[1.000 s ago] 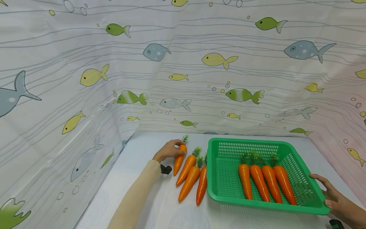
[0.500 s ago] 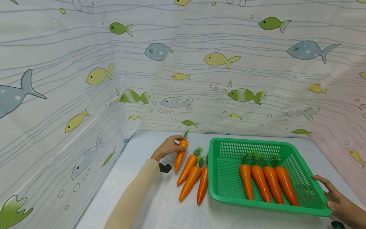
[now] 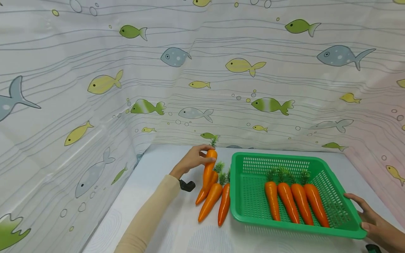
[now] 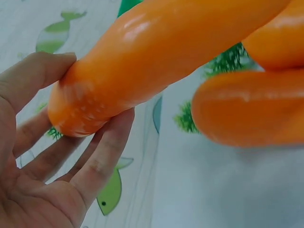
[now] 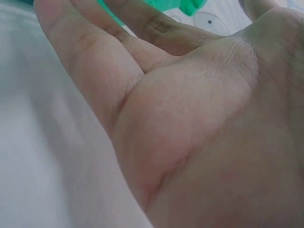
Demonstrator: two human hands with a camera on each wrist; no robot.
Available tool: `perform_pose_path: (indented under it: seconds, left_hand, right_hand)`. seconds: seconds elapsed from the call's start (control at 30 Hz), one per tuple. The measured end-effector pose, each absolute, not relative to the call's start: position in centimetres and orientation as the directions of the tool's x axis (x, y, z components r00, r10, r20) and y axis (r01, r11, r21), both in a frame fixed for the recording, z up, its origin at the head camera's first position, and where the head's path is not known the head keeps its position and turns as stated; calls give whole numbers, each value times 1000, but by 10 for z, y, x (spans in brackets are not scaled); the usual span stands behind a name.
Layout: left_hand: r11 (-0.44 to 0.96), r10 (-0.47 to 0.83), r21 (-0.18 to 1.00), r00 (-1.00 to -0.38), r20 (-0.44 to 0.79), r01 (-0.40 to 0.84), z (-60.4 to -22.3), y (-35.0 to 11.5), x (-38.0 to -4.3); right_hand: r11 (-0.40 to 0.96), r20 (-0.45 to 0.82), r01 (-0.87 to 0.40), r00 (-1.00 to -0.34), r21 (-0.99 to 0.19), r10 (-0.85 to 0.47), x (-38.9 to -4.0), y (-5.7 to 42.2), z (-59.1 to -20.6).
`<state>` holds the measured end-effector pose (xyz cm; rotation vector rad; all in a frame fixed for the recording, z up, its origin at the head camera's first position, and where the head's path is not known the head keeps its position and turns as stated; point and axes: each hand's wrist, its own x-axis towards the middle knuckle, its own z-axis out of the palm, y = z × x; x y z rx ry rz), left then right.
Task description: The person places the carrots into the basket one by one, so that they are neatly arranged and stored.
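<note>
My left hand (image 3: 193, 159) pinches the thick top end of an orange carrot (image 4: 142, 52) between thumb and fingers. In the head view this carrot is held up with its tip angled down, overlapping another carrot (image 3: 201, 197) behind it. Two more carrots, one lighter orange (image 3: 210, 203) and one redder (image 3: 224, 205), lie beside it on the table. My right hand (image 3: 374, 223) touches the right rim of a green plastic basket (image 3: 235, 196) with spread fingers and thumb. Several carrots (image 3: 297, 202) lie side by side in the basket, green tops toward the back.
The white table (image 3: 152, 225) meets a fish-patterned sheet (image 3: 221, 98) hung behind it and along both sides. The basket's left wall stands close to the redder carrot. A black strap piece (image 3: 187, 185) sits at my left wrist.
My left hand has lifted the leftmost carrot and moved it right and a little farther back, over the neighbouring carrot. The right hand and the basket have stayed in place.
</note>
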<state>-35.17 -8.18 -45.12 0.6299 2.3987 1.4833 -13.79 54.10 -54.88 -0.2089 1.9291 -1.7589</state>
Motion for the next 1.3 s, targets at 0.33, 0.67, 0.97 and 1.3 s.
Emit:
perform_pose_path:
  seconds: [0.33, 0.67, 0.97, 1.3]
  left_hand:
    - [337, 512, 902, -857, 65, 270, -437, -60, -342]
    - [279, 557, 916, -825, 90, 288, -422, -33, -328]
    - [190, 613, 945, -784, 99, 267, -416, -6, -321]
    - [154, 679, 954, -729, 86, 256, -414, 20, -314]
  right_hand:
    - [165, -281, 231, -857, -959, -433, -139, 539, -549]
    - [206, -321, 258, -863, -944, -390, -138, 538, -546]
    - [285, -343, 249, -870, -926, -354, -140, 536, -543]
    - [238, -335, 255, -849, -937, -409, -139, 536, -539]
